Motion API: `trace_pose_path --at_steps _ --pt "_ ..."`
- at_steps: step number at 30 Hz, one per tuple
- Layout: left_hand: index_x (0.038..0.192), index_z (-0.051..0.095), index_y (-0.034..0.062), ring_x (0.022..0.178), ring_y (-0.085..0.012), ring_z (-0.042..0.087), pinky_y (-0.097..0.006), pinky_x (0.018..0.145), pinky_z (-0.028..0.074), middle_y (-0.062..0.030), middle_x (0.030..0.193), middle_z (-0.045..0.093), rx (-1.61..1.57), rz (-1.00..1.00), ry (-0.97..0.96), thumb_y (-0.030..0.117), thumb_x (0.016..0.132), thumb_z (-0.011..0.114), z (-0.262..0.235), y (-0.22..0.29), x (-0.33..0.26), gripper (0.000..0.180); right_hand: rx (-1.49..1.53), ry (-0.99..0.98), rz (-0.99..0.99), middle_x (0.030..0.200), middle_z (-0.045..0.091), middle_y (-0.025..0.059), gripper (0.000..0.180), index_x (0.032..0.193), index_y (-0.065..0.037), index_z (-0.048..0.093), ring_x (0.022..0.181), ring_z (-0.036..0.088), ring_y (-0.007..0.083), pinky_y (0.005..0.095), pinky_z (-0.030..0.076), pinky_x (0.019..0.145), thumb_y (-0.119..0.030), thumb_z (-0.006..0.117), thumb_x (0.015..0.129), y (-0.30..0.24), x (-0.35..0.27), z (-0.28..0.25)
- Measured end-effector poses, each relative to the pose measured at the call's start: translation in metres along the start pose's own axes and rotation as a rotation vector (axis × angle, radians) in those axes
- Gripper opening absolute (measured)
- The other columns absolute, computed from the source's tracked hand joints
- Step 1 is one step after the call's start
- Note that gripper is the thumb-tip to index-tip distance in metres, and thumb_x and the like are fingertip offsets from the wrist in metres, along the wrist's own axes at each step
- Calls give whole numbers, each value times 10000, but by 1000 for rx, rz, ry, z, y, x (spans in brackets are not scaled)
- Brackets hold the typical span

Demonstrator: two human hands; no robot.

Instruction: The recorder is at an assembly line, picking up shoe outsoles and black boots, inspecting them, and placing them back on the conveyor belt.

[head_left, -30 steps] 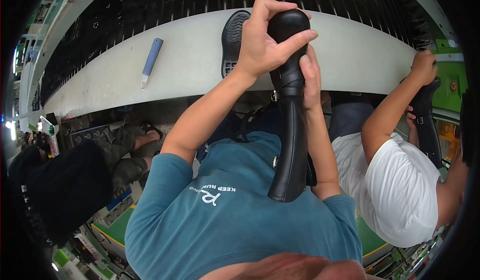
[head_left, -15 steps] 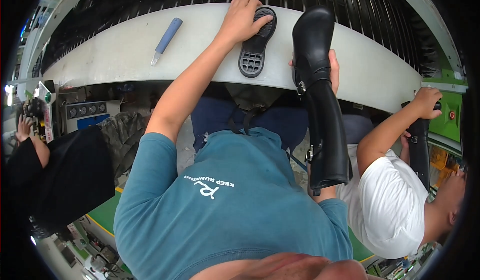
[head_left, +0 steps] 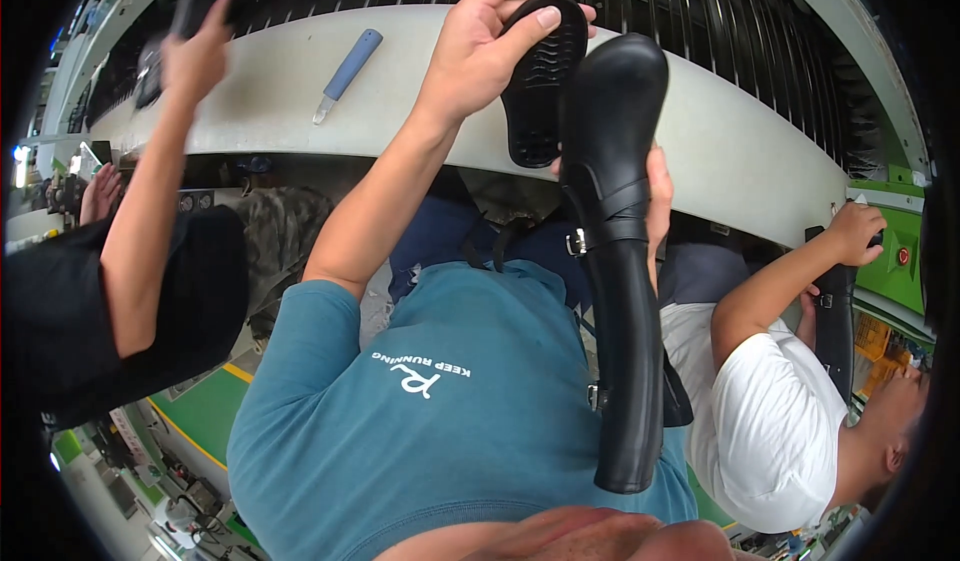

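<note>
My left hand point(head_left: 480, 46) grips a black shoe sole point(head_left: 540, 86) near its wide end, thumb on the face turned up and fingers around the far edge. The sole is raised off the white bench. Right beside it is a tall black boot point(head_left: 618, 191) with buckled straps, toe pointing away and shaft toward my chest. My right hand point(head_left: 658, 196) holds the boot from beneath around the ankle; most of that hand is hidden behind it. Over on the left of the bench lies a blue-handled knife or scraper point(head_left: 350, 73).
The white bench point(head_left: 420, 81) curves across, with dark rollers point(head_left: 700, 11) along its far side. At left a person in black reaches a blurred arm point(head_left: 160, 191) over the bench with a dark object. At right, a person in white point(head_left: 770, 421) handles another black boot point(head_left: 835, 311).
My left hand has picked the sole up off the bench and brought it beside the boot. The boot has shifted left and turned slightly. The left co-worker's arm has swung in over the bench.
</note>
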State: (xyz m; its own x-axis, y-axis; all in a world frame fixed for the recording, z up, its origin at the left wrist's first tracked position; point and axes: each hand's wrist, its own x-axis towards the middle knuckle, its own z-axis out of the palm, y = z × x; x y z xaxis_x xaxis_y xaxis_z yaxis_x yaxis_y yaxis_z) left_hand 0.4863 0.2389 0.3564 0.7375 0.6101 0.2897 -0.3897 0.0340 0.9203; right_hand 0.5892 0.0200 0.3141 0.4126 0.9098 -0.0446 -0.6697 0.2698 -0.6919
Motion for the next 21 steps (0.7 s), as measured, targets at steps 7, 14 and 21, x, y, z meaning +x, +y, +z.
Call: trace_pose_path --at_steps 7,14,21 --pt "1551 601 -49 1311 -324 764 -431 1124 621 -262 1421 759 151 234 -88 173 1090 757 18 30 -26 535 -299 -71 -33 1246 713 241 682 1546 -13 493 963 775 291 404 662 831 -559 427 1142 12 -3 14" --pt "1504 645 -51 1298 -333 774 -427 1072 665 -246 1383 778 276 311 -90 67 982 868 25 33 -34 580 -350 -53 5 1218 730 219 686 1502 -10 527 952 777 250 353 651 801 -580 430 1132 10 -10 26" --pt "1453 691 -59 1271 -340 788 -431 1064 669 -239 1354 792 283 310 -68 29 975 866 27 33 -36 517 -368 -55 -6 1214 735 215 700 1480 -4 539 953 775 242 353 636 818 -598 444 1121 13 -10 20"
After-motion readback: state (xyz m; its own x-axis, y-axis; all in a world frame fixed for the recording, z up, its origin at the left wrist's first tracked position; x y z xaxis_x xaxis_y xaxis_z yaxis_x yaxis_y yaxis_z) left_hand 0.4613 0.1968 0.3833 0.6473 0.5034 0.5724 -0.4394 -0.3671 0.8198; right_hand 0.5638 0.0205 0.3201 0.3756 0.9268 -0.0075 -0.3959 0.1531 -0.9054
